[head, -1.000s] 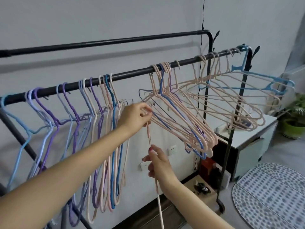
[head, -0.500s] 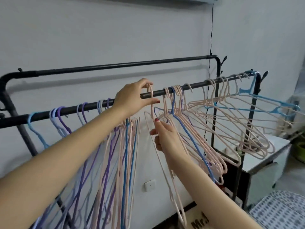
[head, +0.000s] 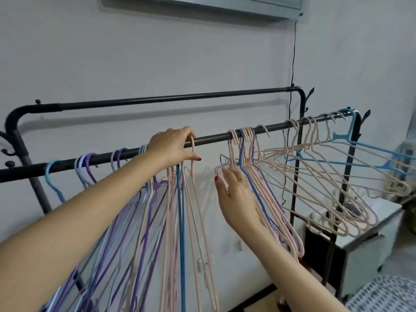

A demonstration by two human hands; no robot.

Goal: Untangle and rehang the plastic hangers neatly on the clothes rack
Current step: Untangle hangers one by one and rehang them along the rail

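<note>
the left hand [head: 173, 146] pinches the pink hanger [head: 192, 154] hook on the rail [head: 211, 138]; seat it squarely, while the right hand [head: 234, 190], fingers loosely apart, steadies the tangled bunch [head: 249, 167].

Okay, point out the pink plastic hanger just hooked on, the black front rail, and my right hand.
pink plastic hanger [head: 192, 154]: head view, hook's neck.
black front rail [head: 213, 137]: head view, bare middle stretch.
right hand [head: 234, 194]: head view, back of hand.

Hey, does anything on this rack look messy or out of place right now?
Yes. The pink hangers at the right end of the front rail splay sideways, tangled with a blue hanger, while the hangers on the left hang straight down.
</note>
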